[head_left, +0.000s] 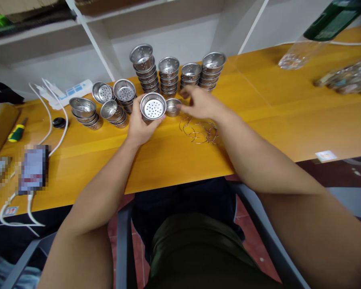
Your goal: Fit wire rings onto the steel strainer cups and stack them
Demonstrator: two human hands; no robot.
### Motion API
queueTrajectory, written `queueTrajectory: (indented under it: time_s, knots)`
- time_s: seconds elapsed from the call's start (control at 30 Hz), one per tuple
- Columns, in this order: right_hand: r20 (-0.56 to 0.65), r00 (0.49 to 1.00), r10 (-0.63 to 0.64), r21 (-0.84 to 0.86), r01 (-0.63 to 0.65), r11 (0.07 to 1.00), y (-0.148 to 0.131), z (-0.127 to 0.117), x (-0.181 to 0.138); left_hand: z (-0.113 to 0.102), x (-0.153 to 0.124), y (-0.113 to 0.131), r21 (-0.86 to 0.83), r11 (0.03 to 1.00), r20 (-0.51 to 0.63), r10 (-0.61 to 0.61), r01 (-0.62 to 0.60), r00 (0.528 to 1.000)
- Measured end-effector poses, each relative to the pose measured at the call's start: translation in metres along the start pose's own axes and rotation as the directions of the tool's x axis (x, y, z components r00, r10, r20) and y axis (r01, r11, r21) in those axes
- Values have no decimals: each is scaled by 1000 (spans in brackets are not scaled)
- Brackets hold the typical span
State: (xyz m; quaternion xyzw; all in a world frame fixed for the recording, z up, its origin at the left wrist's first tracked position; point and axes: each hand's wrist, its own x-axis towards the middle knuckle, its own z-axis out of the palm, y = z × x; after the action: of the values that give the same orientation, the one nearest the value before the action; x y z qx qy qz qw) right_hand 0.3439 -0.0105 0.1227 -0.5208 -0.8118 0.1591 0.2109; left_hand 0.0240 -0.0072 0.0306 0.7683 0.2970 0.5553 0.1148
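Note:
A perforated metal strainer cup (153,107) sits in my left hand (140,122), mouth tilted toward me, with the fingers and thumb wrapped round its sides. My right hand (200,102) is open, its thumb and fingers apart, beside a small metal cup (172,107). One fingertip is close to that cup's rim; I cannot tell whether it touches. Below the right hand lies a tangle of thin wire rings (200,132). Behind both hands stand several upright stacks of strainer cups (168,74), one tall stack (142,64) at their left end.
More strainer cups (83,110) lean in tilted stacks on the left. A power strip (75,92), white cables, a phone (33,168) and a screwdriver (17,131) lie farther left. On the right are a tipped plastic bottle (321,32) and a clear bag of things (349,78).

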Motion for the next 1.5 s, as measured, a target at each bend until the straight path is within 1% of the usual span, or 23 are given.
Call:
queueTrajectory:
  time_s: [0.03,0.07,0.13,0.17,0.2,0.23,0.4,0.57,0.67,0.8,0.93,1.1,1.27,1.37,1.5]
  knots:
    - [36,999,39,-35,-38,999,3,-11,-5,0,0,1,3,1000,0,-8,8,1000]
    - [98,992,77,-81,-69,994,6,-20,-9,-1,0,2,8,1000,5,-15,15,1000]
    - [276,951,137,-155,-97,983,10,-33,-15,-2,0,5,20,1000,21,-24,24,999]
    - [351,923,156,-175,-99,980,10,-36,-17,-3,1,6,25,999,29,-28,27,999]
    - [401,900,169,-186,-100,977,10,-37,-18,-3,1,8,28,999,35,-30,29,999]
    - [424,888,176,-192,-102,976,8,-37,-18,-3,1,9,29,999,39,-31,30,999]
    - [406,896,180,-234,-88,968,-4,-27,-17,-3,0,14,25,999,57,-39,37,998]
    - [352,930,102,-205,-30,978,-3,-25,-16,-5,1,17,26,999,69,-30,28,997]
    - [385,916,117,-230,-28,973,1,-25,-14,-5,2,20,27,999,74,-25,23,997]
    - [404,905,134,-258,-28,966,1,-27,-14,-4,3,26,45,997,78,-60,56,995]
    - [436,886,156,-334,-2,943,-10,-27,-17,-5,5,32,40,996,80,-81,78,994]
    - [415,888,199,-425,-4,905,-28,-24,-21,-5,6,36,47,994,87,-104,100,991]
    - [428,872,239,-504,11,864,-39,-25,-23,-5,5,31,43,997,83,-65,61,994]
    - [419,875,242,-492,-5,870,-35,-26,-23,-5,4,28,46,997,85,-64,60,994]
    - [401,889,221,-439,-26,898,-17,-32,-22,-6,4,28,47,996,93,-76,72,993]
